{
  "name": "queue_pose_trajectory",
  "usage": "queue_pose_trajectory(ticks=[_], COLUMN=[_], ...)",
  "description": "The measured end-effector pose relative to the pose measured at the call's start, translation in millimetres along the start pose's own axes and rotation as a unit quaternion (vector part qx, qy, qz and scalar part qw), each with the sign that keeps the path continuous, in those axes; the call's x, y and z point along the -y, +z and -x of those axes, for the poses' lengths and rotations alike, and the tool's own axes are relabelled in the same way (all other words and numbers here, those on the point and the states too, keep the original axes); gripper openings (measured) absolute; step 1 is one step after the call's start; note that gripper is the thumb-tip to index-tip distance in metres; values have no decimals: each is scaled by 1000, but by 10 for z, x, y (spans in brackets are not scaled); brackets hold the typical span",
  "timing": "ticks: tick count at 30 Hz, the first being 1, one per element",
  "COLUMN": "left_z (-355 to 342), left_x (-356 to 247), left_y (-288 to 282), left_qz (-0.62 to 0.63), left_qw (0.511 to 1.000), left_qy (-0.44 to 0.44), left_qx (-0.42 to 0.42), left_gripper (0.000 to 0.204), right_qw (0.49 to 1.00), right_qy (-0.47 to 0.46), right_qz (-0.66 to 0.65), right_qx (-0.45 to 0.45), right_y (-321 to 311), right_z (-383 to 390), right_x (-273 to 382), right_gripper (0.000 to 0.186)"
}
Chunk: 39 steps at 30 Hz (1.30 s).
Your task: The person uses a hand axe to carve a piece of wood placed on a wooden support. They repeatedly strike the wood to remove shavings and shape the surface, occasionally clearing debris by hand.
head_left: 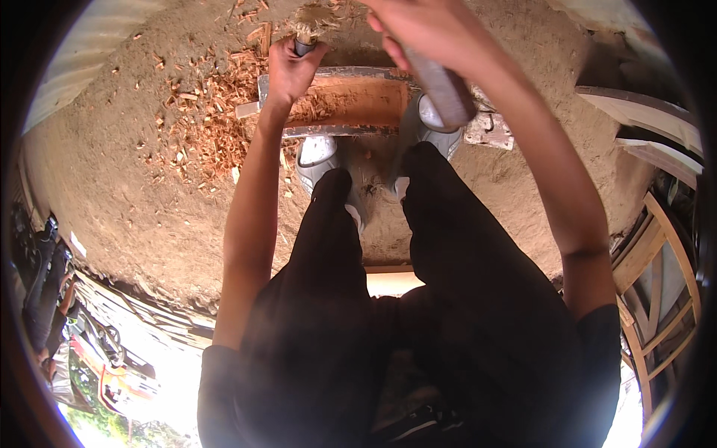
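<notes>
My left hand [293, 71] is closed around a chisel whose frayed, pale handle end [305, 33] sticks up above the fist; its blade is hidden. Below it lies a hollowed wooden piece [351, 104] with a reddish-orange inside and dark, rough rims. At the upper right, my right hand [429, 30] grips a thick grey-brown wooden mallet [442, 88], smeared by motion. The mallet is apart from the chisel and hangs over my right shoe. Both my shoes [317, 151] stand against the near side of the wooden piece.
Orange wood chips [213, 112] are strewn over the dirt floor [112, 172] to the left. A rough wood block [489, 128] sits right of my right shoe. Curved wooden boards [642, 108] and a wooden frame [661, 276] stand along the right side. Corrugated sheet [82, 48] edges the upper left.
</notes>
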<state>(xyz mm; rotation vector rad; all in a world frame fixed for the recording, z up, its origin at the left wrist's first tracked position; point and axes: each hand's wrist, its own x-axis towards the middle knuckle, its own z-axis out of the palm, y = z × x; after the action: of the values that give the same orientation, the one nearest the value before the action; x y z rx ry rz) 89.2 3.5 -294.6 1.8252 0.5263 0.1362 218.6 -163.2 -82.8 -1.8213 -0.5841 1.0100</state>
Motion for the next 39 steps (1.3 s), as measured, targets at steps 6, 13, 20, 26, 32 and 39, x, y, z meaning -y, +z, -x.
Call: queue_pose_trajectory(ticks=[6, 13, 20, 26, 32, 39], left_z=[68, -33, -55, -65, -74, -69], left_x=[-5, 108, 179, 163, 136, 125], left_y=[36, 28, 17, 4, -35, 8], left_qz=[-28, 14, 3, 11, -4, 37], left_qw=[999, 999, 999, 999, 997, 997], left_qy=[30, 31, 15, -11, -25, -34], left_qx=[-23, -1, -34, -52, -67, -67], left_gripper=[37, 35, 35, 36, 36, 34], right_qw=[984, 970, 998, 987, 998, 995], right_qy=[105, -108, 41, 77, 43, 8], right_qz=[25, 201, 35, 38, 34, 10], right_qx=[139, 85, 7, 134, -15, 102], right_y=[-174, -43, -145, -134, 104, -220], right_z=[-156, -365, -218, -553, -537, -524], right_x=[-77, -798, -157, -291, -269, -125], right_gripper=[27, 32, 35, 31, 32, 27])
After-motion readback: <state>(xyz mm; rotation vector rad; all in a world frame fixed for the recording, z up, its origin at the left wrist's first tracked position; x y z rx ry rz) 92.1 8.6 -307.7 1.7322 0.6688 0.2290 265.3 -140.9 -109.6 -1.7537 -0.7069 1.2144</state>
